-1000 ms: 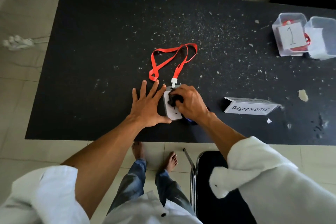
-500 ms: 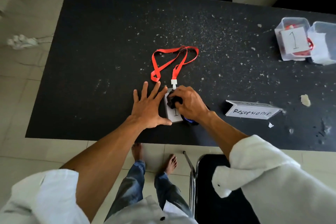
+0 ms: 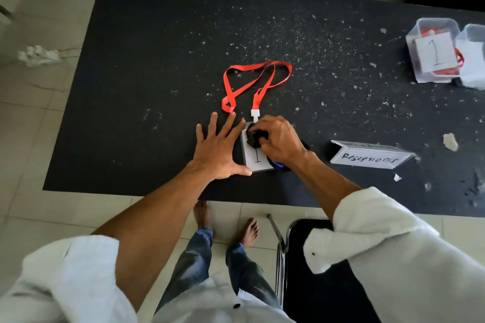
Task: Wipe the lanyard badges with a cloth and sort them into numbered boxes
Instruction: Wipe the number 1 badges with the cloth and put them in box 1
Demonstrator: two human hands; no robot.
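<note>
step: wiping | white card badge marked "1" [image 3: 256,157] w/ red ribbon lanyard [image 3: 252,84] flat on black table [image 3: 157,60], near front edge | L hand [image 3: 217,151] splayed flat, thumb pins badge | R hand [image 3: 279,140] clutches dark wadded cloth [image 3: 255,137] on badge | next, prob: lift badge, carry to clear plastic box labelled "1" [image 3: 433,51] far R

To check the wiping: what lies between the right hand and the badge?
In the head view, a crumpled dark cloth, gripped by the right hand, lies on the badge.
</note>
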